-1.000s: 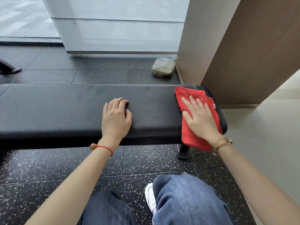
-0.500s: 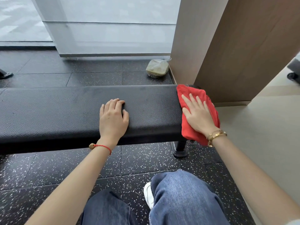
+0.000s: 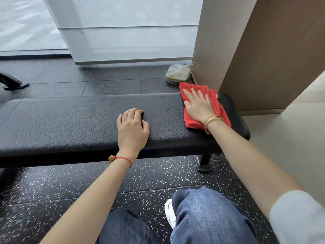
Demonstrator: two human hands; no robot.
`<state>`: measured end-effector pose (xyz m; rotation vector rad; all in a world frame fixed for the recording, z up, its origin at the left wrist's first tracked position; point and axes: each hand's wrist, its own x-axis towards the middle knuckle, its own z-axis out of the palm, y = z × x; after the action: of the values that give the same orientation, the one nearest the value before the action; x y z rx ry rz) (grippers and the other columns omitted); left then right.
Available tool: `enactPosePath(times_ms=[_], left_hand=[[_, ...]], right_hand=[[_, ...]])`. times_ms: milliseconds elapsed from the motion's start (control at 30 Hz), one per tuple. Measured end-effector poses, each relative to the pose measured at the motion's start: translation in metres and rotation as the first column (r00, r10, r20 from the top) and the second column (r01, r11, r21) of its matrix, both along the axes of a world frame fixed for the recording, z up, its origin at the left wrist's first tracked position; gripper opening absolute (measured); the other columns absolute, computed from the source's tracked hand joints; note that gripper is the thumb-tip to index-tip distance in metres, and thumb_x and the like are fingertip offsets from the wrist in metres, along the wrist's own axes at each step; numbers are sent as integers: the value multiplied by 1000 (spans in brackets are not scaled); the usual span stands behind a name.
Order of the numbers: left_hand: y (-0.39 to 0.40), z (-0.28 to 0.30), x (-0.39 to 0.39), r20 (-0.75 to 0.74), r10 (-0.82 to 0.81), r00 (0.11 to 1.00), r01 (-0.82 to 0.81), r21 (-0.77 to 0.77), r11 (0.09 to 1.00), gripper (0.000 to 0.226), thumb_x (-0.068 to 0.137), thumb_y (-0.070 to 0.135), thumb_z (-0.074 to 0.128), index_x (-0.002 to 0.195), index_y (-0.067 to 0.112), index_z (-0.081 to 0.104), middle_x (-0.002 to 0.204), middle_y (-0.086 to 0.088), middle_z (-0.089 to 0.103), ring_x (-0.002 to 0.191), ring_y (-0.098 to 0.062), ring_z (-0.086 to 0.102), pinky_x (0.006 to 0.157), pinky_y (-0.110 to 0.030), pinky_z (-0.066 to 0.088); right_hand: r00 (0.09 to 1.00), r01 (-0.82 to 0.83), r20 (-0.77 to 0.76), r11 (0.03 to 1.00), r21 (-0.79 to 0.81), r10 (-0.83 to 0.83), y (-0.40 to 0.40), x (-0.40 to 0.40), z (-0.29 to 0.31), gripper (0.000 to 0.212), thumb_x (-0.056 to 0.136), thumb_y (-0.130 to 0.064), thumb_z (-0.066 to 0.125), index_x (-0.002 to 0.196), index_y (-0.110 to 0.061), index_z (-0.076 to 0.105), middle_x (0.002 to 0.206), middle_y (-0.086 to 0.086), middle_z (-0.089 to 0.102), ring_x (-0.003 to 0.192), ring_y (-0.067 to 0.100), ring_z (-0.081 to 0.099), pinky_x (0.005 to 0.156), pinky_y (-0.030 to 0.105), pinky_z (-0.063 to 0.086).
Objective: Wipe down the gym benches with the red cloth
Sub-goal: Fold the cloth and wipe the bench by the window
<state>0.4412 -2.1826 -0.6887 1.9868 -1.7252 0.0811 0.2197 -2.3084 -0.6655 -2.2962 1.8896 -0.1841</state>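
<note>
The right hand (image 3: 197,107) lies flat on the red cloth (image 3: 211,110), its grip apart, fingers straight and spread, pressing the cloth onto the black tabletop (image 3: 70,124). The cloth sits under and around this hand near the bench's right end, its far edge reaching past the pad's rear rim. A gold bracelet (image 3: 212,118) circles that wrist. The left hand (image 3: 132,129) rests on the pad well to the left of the cloth, fingers loosely bent with tips touching the vinyl, holding nothing; a red string (image 3: 123,158) rings its wrist. Beyond the right hand, a plastic bag (image 3: 177,73) lies on the speckled floor (image 3: 70,182) against a wooden panel (image 3: 263,50).
</note>
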Motion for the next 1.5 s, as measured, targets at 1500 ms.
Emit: enactPosePath(times_ms=[1500], left_hand=[[0, 8, -8, 16, 29, 999, -31, 99, 995, 44, 91, 24, 43, 132, 13, 54, 143, -1, 50, 137, -24, 40, 117, -50, 23]], right_hand=[[919, -389, 42, 918, -81, 393, 5, 30, -3, 56, 101, -36, 33, 154, -36, 14, 164, -2, 10, 151, 20, 5, 122, 43, -2]])
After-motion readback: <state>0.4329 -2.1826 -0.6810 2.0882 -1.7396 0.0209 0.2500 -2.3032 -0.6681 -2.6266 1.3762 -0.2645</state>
